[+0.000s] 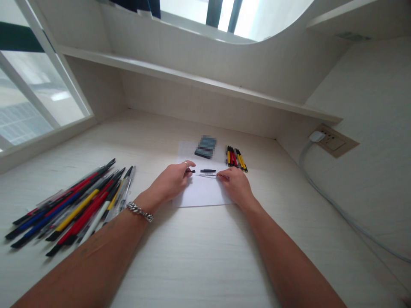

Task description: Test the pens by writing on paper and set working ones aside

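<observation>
Over a white sheet of paper [205,196] my two hands face each other. My left hand [172,182], with a ring and a chain bracelet, is closed on a short black pen part [191,171], mostly hidden by the fingers. Pinched in my right hand [235,182] is a thin pen refill [207,175], pointing left across the paper. Just above the refill, between the hands, lies a black pen piece [208,170]. A blue-grey packet [206,146], its surface blurred, rests at the sheet's top edge.
Left of my left forearm lies a large pile of pens [80,201] in black, red, blue, yellow and white. Several shorter pens [236,157] sit beyond my right hand. At right, a white cable [324,194] runs from a wall socket [337,140]. A shelf [199,79] crosses behind.
</observation>
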`<state>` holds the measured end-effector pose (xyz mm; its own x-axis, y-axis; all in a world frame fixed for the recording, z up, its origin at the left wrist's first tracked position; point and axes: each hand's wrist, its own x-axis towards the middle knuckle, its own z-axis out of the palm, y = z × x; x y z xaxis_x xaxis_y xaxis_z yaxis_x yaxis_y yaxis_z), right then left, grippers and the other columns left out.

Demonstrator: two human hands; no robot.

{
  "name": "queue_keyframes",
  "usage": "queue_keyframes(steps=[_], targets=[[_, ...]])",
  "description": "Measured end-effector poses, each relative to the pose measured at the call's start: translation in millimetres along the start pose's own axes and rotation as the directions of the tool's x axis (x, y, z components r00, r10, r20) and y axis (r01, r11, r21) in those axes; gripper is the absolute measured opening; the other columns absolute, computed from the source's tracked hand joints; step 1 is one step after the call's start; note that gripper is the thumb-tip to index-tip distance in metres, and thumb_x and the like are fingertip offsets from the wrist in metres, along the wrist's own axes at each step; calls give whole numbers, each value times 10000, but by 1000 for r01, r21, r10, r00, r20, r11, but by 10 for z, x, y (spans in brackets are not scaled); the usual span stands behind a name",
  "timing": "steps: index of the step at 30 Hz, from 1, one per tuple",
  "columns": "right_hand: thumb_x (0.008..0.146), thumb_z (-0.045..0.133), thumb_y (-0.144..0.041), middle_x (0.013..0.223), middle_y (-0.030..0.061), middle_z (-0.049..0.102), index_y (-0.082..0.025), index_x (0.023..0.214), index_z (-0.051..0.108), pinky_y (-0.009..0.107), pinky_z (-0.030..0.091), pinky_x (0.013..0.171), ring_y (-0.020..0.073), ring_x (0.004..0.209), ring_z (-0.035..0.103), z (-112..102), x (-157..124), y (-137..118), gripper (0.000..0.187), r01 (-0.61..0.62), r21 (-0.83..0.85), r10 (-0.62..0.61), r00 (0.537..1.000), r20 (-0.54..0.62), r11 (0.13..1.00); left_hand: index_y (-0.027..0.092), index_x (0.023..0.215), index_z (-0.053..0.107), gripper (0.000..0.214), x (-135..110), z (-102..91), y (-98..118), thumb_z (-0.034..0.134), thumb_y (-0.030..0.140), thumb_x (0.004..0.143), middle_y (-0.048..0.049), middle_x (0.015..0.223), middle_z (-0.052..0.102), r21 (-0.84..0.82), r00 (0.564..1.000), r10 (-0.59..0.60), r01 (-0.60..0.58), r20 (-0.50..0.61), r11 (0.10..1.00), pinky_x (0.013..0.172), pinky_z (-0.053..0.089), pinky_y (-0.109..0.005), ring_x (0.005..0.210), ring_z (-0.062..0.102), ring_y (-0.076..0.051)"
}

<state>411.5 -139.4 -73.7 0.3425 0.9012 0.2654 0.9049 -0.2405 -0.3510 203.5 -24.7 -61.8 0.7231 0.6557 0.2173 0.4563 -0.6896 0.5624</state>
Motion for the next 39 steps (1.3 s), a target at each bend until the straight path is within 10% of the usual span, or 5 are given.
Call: queue_keyframes(steps=[11,16,24,34,39], targets=[[888,543,-271,901,53,706,-195,922,726,298,447,774,171,802,611,-60,-55,-249,201,21,386,20,995,-102,922,225,1051,707,228,-20,-27,97,544,225,893,-56,951,732,50,985,173,-172,-11,984,790,483,-298,856,656,-194],[906,510,-376,880,63,693,-161,915,663,248,453,578,132,656,624,27,-93,-423,264,-293,785,139,955,260,545,281,1058,728,233,-51,-48,193,544,254,917,-51,917,723,158,963,270,-264,-18,952,761,479,-314,843,624,-198],[878,595,-284,764,72,681,-125,853,674,226,450,564,94,580,578,-4,-164,-502,180,-494,863,48,870,491,103,232,974,738,146,-47,-33,257,635,235,871,-44,877,725,100,919,392,-386,-43,917,782,485,-323,850,600,-193],[799,686,-249,724,53,670,-115,799,688,221,486,598,85,590,580,-62,-155,-475,135,-509,850,-19,856,516,137,237,900,770,140,-41,-91,279,635,251,867,-54,846,699,149,899,437,-432,-5,890,774,468,-317,862,572,-202],[761,654,-157,833,50,718,-159,866,707,273,527,687,125,686,638,-53,-110,-339,118,-338,816,96,938,333,468,245,923,759,141,-27,-62,171,644,260,843,-41,888,717,73,969,243,-240,-31,968,778,461,-315,837,615,-200]])
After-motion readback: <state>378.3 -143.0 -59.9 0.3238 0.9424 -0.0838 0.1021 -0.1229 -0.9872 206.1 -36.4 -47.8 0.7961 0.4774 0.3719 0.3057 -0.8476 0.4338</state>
